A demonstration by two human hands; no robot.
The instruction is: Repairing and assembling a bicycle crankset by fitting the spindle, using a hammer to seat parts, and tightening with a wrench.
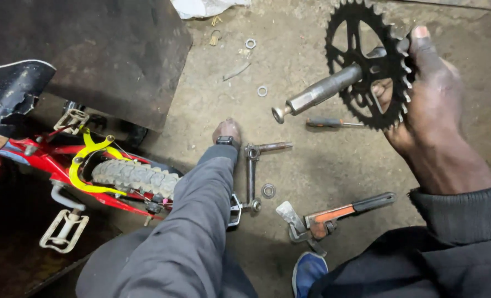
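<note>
My right hand point(427, 105) holds a black toothed chainring point(367, 60) up in the air, with its grey crank arm point(322, 91) sticking out to the left. My left hand point(227, 131) reaches down to the dirt floor in a grey sleeve, just left of a loose metal crank arm point(251, 174) with a spindle; whether it touches anything I cannot tell. A round bearing ring point(268, 190) lies beside that crank.
A red bicycle frame point(46, 154) with a yellow guard, knobby tyre point(135, 176), black saddle and white pedals point(63, 229) lies at left. An orange pipe wrench point(333, 215) and a screwdriver point(333, 123) lie on the floor. Washers point(262, 91) are scattered farther off. A dark metal sheet point(107, 55) stands at back left.
</note>
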